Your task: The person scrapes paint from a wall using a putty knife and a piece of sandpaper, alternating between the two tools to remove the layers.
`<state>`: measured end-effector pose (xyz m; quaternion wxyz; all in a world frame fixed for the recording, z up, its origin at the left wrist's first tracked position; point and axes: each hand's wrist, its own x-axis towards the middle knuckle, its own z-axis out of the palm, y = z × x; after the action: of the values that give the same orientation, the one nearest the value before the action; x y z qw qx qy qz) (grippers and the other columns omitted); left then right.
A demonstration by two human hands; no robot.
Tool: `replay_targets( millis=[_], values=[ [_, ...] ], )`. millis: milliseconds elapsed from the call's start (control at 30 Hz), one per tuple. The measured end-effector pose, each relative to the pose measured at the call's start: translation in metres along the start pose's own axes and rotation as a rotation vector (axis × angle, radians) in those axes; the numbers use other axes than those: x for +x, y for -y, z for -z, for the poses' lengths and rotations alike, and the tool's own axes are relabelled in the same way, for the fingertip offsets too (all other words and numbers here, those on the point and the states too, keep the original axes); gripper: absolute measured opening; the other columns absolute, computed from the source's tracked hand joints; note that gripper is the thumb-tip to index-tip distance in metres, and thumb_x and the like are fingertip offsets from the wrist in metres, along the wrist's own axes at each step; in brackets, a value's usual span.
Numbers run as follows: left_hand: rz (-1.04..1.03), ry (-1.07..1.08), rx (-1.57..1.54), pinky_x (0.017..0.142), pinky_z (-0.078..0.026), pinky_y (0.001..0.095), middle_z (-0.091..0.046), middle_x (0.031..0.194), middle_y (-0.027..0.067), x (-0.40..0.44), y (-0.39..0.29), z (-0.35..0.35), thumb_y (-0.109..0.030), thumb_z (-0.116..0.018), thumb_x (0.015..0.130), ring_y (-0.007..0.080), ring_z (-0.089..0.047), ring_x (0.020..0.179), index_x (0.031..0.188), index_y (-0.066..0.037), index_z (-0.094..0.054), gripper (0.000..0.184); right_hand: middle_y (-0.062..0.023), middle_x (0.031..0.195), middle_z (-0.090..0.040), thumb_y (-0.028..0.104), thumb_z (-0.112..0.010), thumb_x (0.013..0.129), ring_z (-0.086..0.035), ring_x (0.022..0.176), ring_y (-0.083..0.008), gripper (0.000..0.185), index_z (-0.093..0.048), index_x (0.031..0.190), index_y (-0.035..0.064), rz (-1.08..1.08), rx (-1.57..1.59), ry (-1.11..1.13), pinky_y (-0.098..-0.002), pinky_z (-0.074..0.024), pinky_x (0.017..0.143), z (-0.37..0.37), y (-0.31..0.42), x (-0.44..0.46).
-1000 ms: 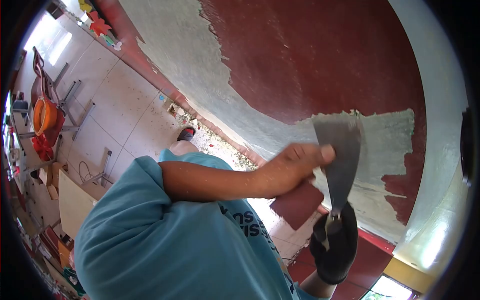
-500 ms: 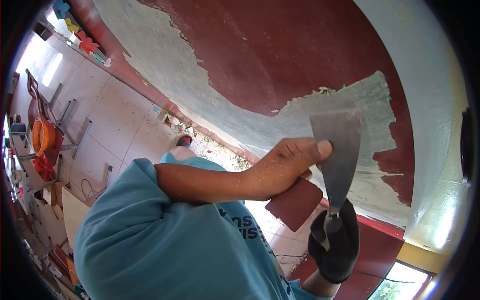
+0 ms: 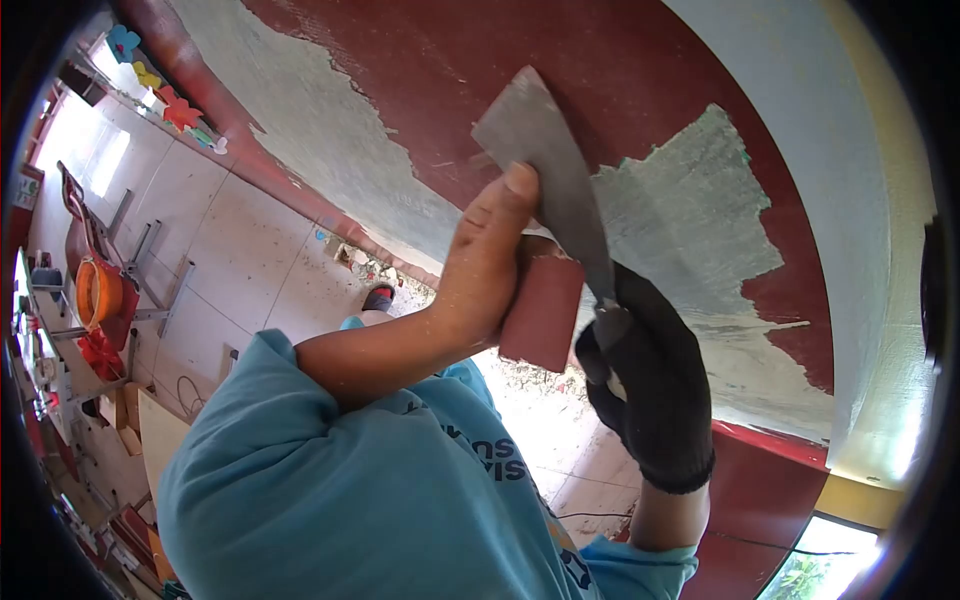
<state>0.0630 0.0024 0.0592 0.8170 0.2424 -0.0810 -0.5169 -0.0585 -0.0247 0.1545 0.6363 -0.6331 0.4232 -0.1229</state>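
Note:
My right hand [image 3: 655, 385], in a black knit glove, is closed around the handle of a paint scraper [image 3: 560, 165]. The wide metal blade points up and left in front of the wall. My bare left hand [image 3: 485, 255] has its thumb pressed on the blade's face. Its curled fingers grip a dark red, curled sheet [image 3: 543, 315], which hangs just below the blade; I cannot tell whether it is sandpaper or peeled paint. Behind both hands is a dark red wall [image 3: 450, 80] with a bared grey-green patch [image 3: 690, 200] with ragged paint edges.
Paint debris [image 3: 545, 385] litters the tiled floor [image 3: 240, 240] along the wall's foot. At left stand a chair [image 3: 95, 245] with an orange ring-shaped item [image 3: 98, 292] and cluttered furniture. Paper flowers [image 3: 178, 108] hang at upper left. A window [image 3: 815, 560] is at lower right.
Both hands have moved up and left with the scraper, whose blade now tilts left instead of standing nearly upright. The red sheet has turned and risen with my left hand.

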Motion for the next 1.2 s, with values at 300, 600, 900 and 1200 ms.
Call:
replay_targets(
  millis=[300,600,900,1200],
  values=[
    [0.266,0.158,0.288,0.042,-0.038,0.0168,-0.055,0.075,-0.0013,-0.006,0.017,0.028,-0.038,-0.051,0.089,0.0029,-0.048,0.054,0.084,-0.009,-0.056,0.03,0.0,0.065,-0.046,0.005,-0.048,0.082,-0.038,0.045,-0.0033,0.042,-0.04,0.122,-0.0031,-0.12,0.236,0.09,-0.0169,-0.029,0.04,0.052,-0.066,-0.038],
    [0.516,-0.058,0.132,0.05,-0.046,0.0188,-0.054,0.111,0.0121,-0.024,0.038,0.049,-0.046,-0.054,0.085,0.0086,-0.055,0.064,0.108,-0.001,-0.049,0.05,-0.004,0.073,-0.051,0.01,-0.052,0.085,-0.042,0.053,-0.0056,0.031,-0.048,0.113,-0.0034,-0.106,0.322,-0.093,-0.0166,-0.0334,0.045,0.042,-0.084,-0.033],
    [0.64,0.124,0.064,0.063,-0.049,0.0211,-0.062,0.081,0.0034,-0.023,0.055,0.05,-0.041,-0.047,0.09,0.0079,-0.058,0.069,0.095,-0.006,-0.058,0.038,-0.0009,0.078,-0.047,0.006,-0.047,0.088,-0.042,0.064,-0.0048,0.033,-0.047,0.119,-0.005,0.139,-0.629,-0.155,-0.0174,-0.0382,0.056,0.027,-0.094,-0.025],
    [0.558,0.136,-0.095,0.052,-0.044,0.0192,-0.06,0.076,0.0005,-0.027,0.073,0.061,-0.036,-0.049,0.091,0.004,-0.054,0.059,0.091,-0.007,-0.057,0.029,0.0008,0.071,-0.047,0.011,-0.048,0.089,-0.041,0.059,-0.0031,0.03,-0.05,0.115,-0.0037,0.222,-0.263,-0.203,-0.0171,-0.0333,0.049,0.016,-0.13,-0.013]
  ],
)
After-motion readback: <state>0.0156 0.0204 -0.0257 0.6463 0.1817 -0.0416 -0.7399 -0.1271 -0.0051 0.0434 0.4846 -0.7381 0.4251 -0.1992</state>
